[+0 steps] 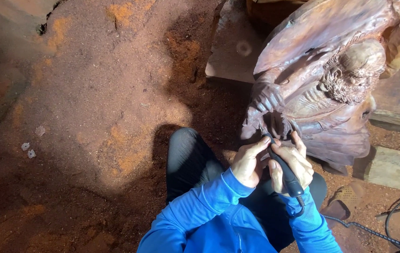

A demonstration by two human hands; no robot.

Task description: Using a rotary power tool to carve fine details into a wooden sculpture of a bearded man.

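A reddish-brown carved wooden statue (pixel 331 79) of a bearded figure lies tilted at the upper right. My right hand (pixel 293 164) grips a black rotary carving handpiece (pixel 284 171), its tip touching the lower carved folds of the statue. My left hand (pixel 249 161) rests against the front of the handpiece, thumb and fingers steadying it. Both arms wear blue sleeves. A dark cord (pixel 373 232) runs from the back of the tool toward the lower right.
Reddish sawdust (pixel 97 107) covers the floor on the left. My knee in black trousers (pixel 188 157) sits below the statue. Wooden beams (pixel 394 166) support the statue at the right. A flat stone slab (pixel 233 47) lies behind it. A brown sandal (pixel 343 204) is near the cord.
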